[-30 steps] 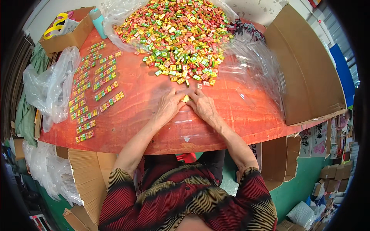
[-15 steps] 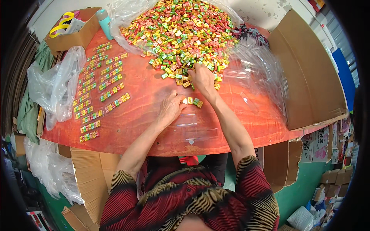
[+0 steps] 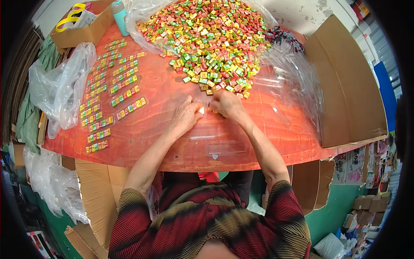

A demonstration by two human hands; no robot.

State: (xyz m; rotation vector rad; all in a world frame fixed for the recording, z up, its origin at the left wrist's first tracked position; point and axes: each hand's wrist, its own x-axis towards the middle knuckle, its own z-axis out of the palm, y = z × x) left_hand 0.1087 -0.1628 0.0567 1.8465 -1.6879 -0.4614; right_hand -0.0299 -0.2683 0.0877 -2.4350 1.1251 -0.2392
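Note:
A large heap of tiny box-shaped pieces (image 3: 211, 47), red, yellow, green and orange, spreads over the far middle of the red table (image 3: 159, 125). Just in front of it, my left hand (image 3: 186, 115) rests on the tabletop, its thumb and forefinger closed about a small yellow piece (image 3: 201, 110). Close by on the right, my right hand (image 3: 228, 105) bends its fingers down over more small pieces, which it mostly hides. What its fingertips grip is hidden. Nearer to me lie clear plastic trays or sleeves (image 3: 215, 144), flat on the table.
Filled clear strips (image 3: 131, 108) of pieces stand in rows at the left. Loose clear plastic (image 3: 297, 77) and a tall cardboard box (image 3: 345, 82) occupy the right. A crumpled plastic bag (image 3: 60, 95), a carton (image 3: 82, 32) and a turquoise bottle (image 3: 119, 17) are at the left.
My right hand has come back from the heap's near edge toward me, down over the small pieces beside my left hand. My left hand has shifted only slightly.

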